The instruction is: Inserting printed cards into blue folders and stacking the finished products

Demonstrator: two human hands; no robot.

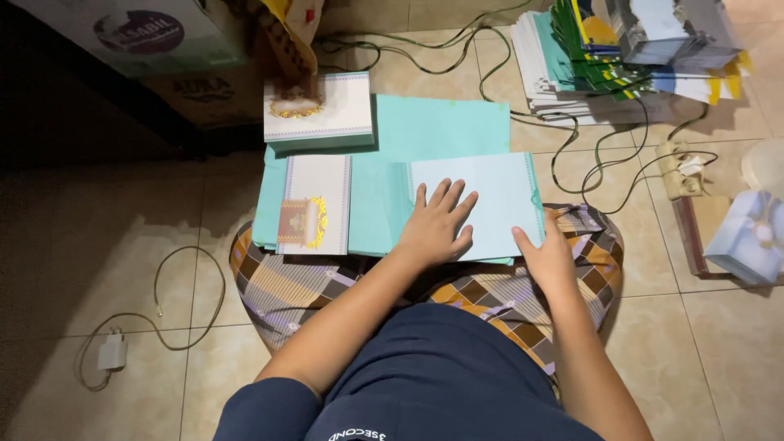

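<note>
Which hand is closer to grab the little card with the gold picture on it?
Left, probably. The left hand lies flat on the pale sheet, nearer the gold-decorated card; the right hand grips the sheet's far edge.

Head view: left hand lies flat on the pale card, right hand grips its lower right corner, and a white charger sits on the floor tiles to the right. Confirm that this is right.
Not quite. The head view shows the white charger on the floor tiles to the left, not the right. The left hand does lie flat on the pale card, and the right hand grips its lower right corner.

The left hand (437, 224) lies flat, fingers (457, 200) spread, on a pale teal folded sheet (498, 192). The right hand (549, 260) grips that sheet's near right edge. Two ornate white cards (314, 204) lie left.
</note>
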